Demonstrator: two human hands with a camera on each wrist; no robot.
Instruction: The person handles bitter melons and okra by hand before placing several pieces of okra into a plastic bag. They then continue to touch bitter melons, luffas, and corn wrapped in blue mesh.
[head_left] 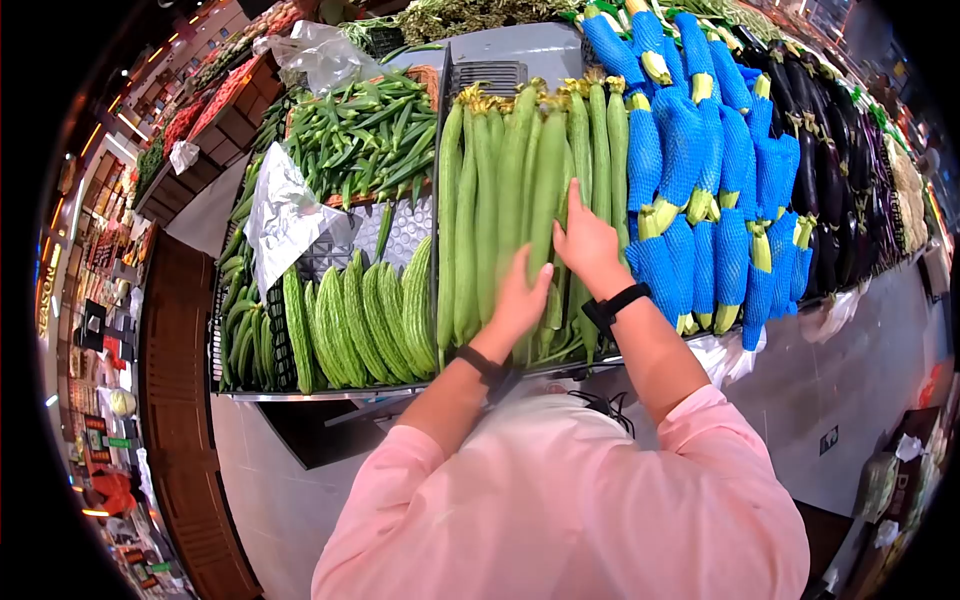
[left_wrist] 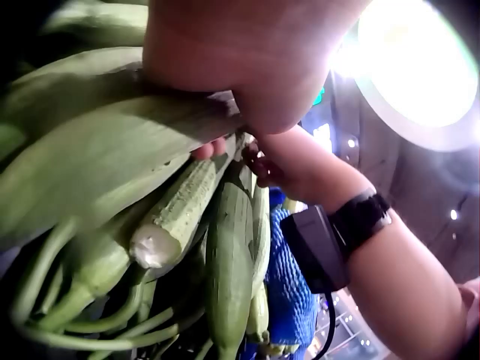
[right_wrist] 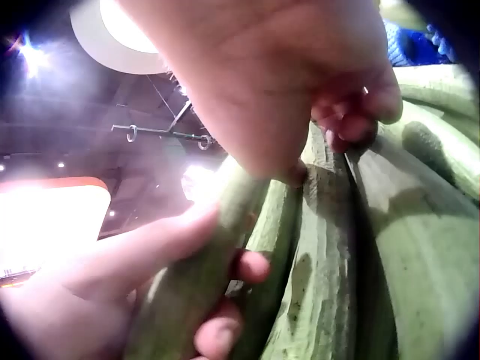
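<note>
In the head view, long green loofah gourds [head_left: 465, 220] stand side by side in the middle bin. My left hand [head_left: 518, 300] grips one loofah [head_left: 545, 185] near its lower end. The right wrist view shows the left thumb and fingertips wrapped around this loofah [right_wrist: 176, 307]. My right hand [head_left: 590, 245] lies over the loofahs just right of the gripped one, index finger pointing up along them and thumb apart. Its other fingers [right_wrist: 349, 124] bend down against the loofahs beneath. A cut loofah end [left_wrist: 156, 246] and curling stems show below the left hand.
Bitter melons [head_left: 350, 320] and okra [head_left: 365, 130] fill the left bins, with a crumpled plastic bag [head_left: 285, 215] between them. Right of the loofahs are vegetables in blue foam nets [head_left: 685, 150], then dark eggplants [head_left: 828, 190]. A black divider [head_left: 441, 200] borders the loofah bin.
</note>
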